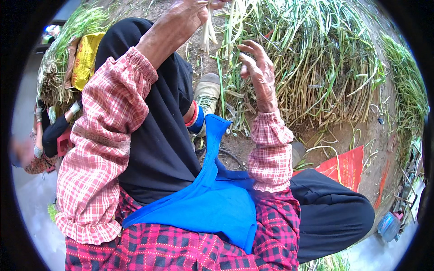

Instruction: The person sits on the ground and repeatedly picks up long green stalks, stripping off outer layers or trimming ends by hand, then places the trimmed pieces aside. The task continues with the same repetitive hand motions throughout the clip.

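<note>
At the top edge of the view my left hand (190, 15) is closed around a small bunch of pale stalks (208, 32); their whitish ends hang down below the fingers. Part of this hand is cut off by the frame. My right hand (260, 76) is raised with its fingers curled and apart, and nothing shows in it. Behind and beside it lies a large heap of long green-leaved stalks (315, 67), with straw-coloured lower ends towards me. Loose pale green strands (237, 17) hang close to the left hand.
A blue cloth (210, 206) lies over my lap. A red printed sack (351, 167) is on the soil by my right knee. More stalks are piled at far right (403, 98). At left are a yellow sack (87, 61) and a gloved person (44, 135).
</note>
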The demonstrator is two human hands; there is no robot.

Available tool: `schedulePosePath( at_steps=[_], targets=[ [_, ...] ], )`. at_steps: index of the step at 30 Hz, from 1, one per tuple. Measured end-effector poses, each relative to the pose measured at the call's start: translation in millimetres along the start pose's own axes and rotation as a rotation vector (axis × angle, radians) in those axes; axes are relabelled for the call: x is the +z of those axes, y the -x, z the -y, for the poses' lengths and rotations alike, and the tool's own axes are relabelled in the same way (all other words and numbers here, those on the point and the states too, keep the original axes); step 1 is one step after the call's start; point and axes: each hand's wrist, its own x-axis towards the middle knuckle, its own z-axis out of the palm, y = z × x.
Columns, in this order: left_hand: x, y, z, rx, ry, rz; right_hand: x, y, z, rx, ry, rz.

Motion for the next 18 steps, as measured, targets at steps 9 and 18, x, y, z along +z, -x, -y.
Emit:
schedulePosePath(
  at_steps=[9, 18],
  targets=[
    [18.7, 0.1, 8.3, -0.032, -0.058, 0.086, 29.6, 1.5, -9.2, 0.002, -0.373, -0.035],
    [30.6, 0.1, 16.4, -0.022, -0.119, 0.178, 26.7, 5.5, 13.6, -0.002, -0.352, -0.044]
  ],
)
